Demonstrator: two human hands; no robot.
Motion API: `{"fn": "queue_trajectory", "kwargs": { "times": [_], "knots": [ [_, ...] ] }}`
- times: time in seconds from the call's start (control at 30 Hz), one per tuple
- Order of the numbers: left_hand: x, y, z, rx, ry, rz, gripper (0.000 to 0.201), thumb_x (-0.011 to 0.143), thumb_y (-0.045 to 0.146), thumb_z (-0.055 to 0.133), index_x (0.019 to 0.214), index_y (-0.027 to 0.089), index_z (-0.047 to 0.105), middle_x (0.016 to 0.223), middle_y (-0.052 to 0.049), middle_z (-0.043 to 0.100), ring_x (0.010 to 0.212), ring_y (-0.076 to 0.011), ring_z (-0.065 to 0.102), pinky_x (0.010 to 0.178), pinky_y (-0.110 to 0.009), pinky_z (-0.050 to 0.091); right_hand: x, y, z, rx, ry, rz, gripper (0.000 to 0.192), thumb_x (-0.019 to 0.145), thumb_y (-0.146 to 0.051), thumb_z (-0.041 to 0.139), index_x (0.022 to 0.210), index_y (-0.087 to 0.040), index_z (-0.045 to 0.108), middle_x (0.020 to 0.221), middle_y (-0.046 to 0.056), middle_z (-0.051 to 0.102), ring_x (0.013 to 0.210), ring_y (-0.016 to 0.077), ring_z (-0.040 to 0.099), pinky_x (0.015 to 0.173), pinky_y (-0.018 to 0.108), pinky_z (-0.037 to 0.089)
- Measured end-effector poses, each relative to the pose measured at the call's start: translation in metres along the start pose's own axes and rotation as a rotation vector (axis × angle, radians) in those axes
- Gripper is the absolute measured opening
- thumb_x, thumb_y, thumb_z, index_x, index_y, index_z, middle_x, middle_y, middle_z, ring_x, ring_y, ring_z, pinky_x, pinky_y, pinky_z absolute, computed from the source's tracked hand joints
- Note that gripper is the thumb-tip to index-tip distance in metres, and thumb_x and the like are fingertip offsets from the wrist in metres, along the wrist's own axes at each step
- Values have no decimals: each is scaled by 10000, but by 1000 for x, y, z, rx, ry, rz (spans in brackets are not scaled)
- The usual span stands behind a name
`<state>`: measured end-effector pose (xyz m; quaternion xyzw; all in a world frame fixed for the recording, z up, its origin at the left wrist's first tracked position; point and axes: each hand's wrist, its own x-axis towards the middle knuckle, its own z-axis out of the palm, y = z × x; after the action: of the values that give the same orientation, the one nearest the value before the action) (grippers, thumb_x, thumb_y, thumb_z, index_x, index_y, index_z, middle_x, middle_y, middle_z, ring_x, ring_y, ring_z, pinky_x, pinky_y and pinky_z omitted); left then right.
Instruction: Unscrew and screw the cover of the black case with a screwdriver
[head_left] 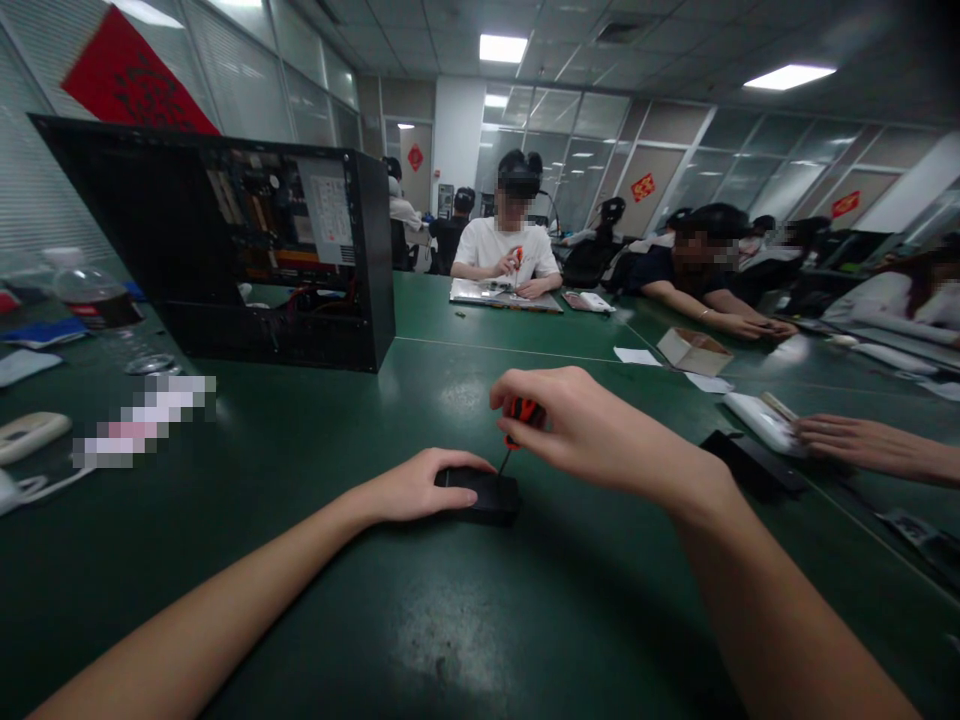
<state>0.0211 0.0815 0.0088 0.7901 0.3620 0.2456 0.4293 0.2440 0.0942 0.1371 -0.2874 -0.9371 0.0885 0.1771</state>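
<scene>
A small black rectangular box [491, 497] lies on the green tabletop [337, 580] in front of me. My left hand [420, 485] grips its left end, the thumb on the near side and the fingers over the far edge. Above the box, my right hand [574, 425] is closed around the handle of an orange and black screwdriver [513, 437]. The screwdriver's thin shaft slants down, and its tip meets the top of the box near the right end. Any screw under the tip is too small to make out.
An open black computer case [367, 260] stands at the back left, beside a plastic bottle [105, 310]. Across the table a person in white [487, 245] works on a flat panel. At right are a cardboard box [694, 352], a black object [754, 465] and another person's hand [847, 440].
</scene>
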Motion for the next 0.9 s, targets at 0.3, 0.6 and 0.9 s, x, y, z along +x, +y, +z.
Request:
{"fn": "queue_trajectory", "kwargs": {
  "times": [0.3, 0.6, 0.9],
  "knots": [
    [1, -6, 0, -34, -27, 8, 395, 916, 273, 649, 1301, 185, 649, 1273, -72, 702, 1163, -272, 644, 1049, -401, 444, -2, -14, 1, 94, 38, -46, 80, 879, -121, 587, 937, -172, 607, 878, 14, 675, 778, 120, 606, 711, 225, 405],
    [1, -8, -1, -79, -59, -5, 375, 927, 268, 621, 1293, 192, 647, 1301, -67, 685, 1222, -288, 602, 1087, -388, 405, 0, -12, 8, 129, 15, -92, 54, 890, -122, 622, 915, -163, 596, 871, 1, 652, 776, 105, 577, 704, 210, 396],
    [0, -5, -1, -48, -34, 12, 297, 935, 285, 600, 1202, 181, 678, 1204, -50, 716, 1141, -276, 628, 1027, -357, 450, 1, -17, 10, 99, 14, -121, 27, 911, -141, 621, 924, -158, 604, 877, 10, 648, 781, 113, 564, 703, 226, 384]
  ]
}}
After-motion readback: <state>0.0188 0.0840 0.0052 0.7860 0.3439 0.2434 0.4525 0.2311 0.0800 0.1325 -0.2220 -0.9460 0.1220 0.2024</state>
